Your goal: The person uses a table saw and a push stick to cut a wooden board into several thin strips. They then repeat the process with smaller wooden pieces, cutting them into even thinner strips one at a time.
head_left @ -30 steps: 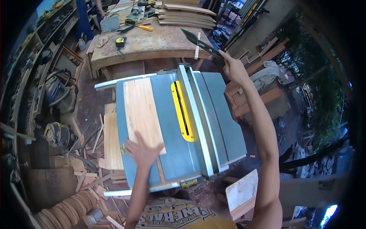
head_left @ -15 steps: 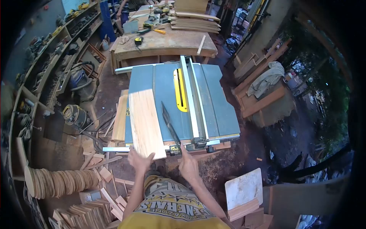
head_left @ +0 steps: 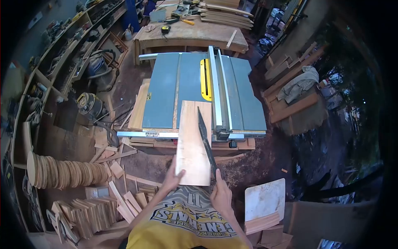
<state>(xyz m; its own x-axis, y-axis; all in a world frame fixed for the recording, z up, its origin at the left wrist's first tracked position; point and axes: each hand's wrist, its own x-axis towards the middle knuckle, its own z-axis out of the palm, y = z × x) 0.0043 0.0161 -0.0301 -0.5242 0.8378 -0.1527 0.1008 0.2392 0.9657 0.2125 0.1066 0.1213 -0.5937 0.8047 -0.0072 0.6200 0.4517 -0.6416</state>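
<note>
My left hand [head_left: 171, 177] grips the near left edge of a pale wooden board [head_left: 191, 151], thumb on top. My right hand [head_left: 221, 194] is closed round the handle of a black push stick [head_left: 203, 133], which lies slantwise over the board's right side. The board's far end rests on the front of a blue-grey table saw [head_left: 161, 91], and its near end sticks out toward my body. Just beyond that far end is the yellow throat plate [head_left: 203, 83]. The metal rip fence [head_left: 215, 83] runs along the right of the plate. I cannot make out a raised blade.
Behind the saw stands a workbench [head_left: 195, 39] with a tape measure [head_left: 166, 29], tools and stacked boards. Shop vacuums [head_left: 89, 103] and tool shelves line the left. Wooden discs [head_left: 66, 170] and offcuts [head_left: 87, 216] lie at lower left. A white panel [head_left: 265, 199] leans at lower right.
The board has moved right and back toward my body, from the saw's left side to in front of the throat plate. The push stick now overlaps the board. My view has shifted.
</note>
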